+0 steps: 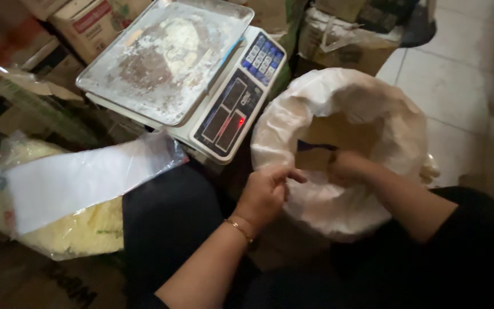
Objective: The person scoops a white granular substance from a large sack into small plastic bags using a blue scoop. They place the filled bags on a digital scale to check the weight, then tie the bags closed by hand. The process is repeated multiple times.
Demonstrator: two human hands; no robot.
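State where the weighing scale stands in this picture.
In the head view, the weighing scale stands upper centre-left, beside the white sack and above the clear plastic bags.

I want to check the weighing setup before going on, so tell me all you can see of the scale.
The scale is a white electronic counter type, set at an angle beside the white sack. A flat metal tray on top is dusted with white powder. The sloped front panel has blue keys and dark display windows, one glowing red. Neither hand touches it.

Up and left of my hands I see a flour-dusted digital scale [224, 109]; further left lies a clear empty bag [87, 177] atop a bag of pale shreds [81, 232]; cardboard boxes [92, 20] behind.
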